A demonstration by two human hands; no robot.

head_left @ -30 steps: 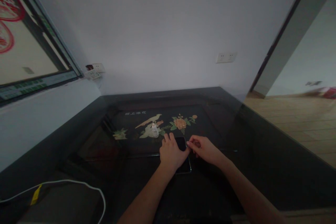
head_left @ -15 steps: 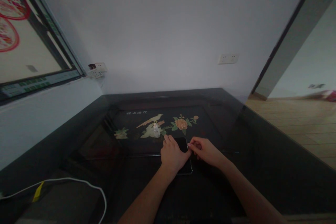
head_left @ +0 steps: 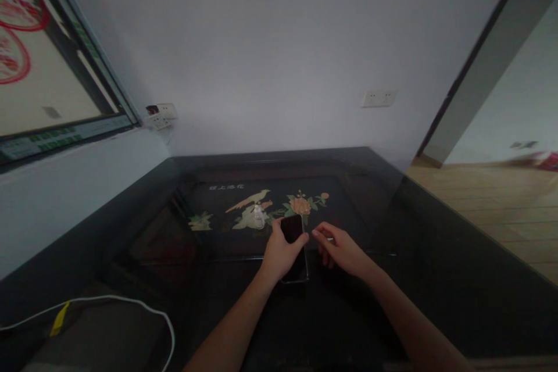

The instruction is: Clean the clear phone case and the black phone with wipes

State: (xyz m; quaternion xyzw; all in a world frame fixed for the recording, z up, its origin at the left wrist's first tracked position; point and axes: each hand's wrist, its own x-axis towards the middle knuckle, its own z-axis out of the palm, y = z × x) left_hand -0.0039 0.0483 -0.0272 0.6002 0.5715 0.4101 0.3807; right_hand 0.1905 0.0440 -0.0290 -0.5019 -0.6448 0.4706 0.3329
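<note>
My left hand (head_left: 279,251) is wrapped round a smartphone (head_left: 291,228) with a dark screen, the thumb across its right edge and the fingers behind its left side. The phone is slightly raised off the dark tabletop, its lower end toward me. To the right, apart from the phone, my right hand (head_left: 337,248) has its thumb and forefinger pinched together. A small pale bit shows between the curled fingers, too small to name. Just beyond my left hand stands a small clear bottle (head_left: 258,218) with a whitish top.
The glossy black table (head_left: 375,314) bears an inlaid bird and flower picture (head_left: 300,205). At the left front, a white cable (head_left: 126,297) with a yellow tag (head_left: 60,319) runs over a dark flat object. Wall sockets (head_left: 379,99) sit above the table's far edge.
My left hand has picked the phone up a little and moved it left, closing round its side. My right hand has come away from the phone's edge, still pinched.
</note>
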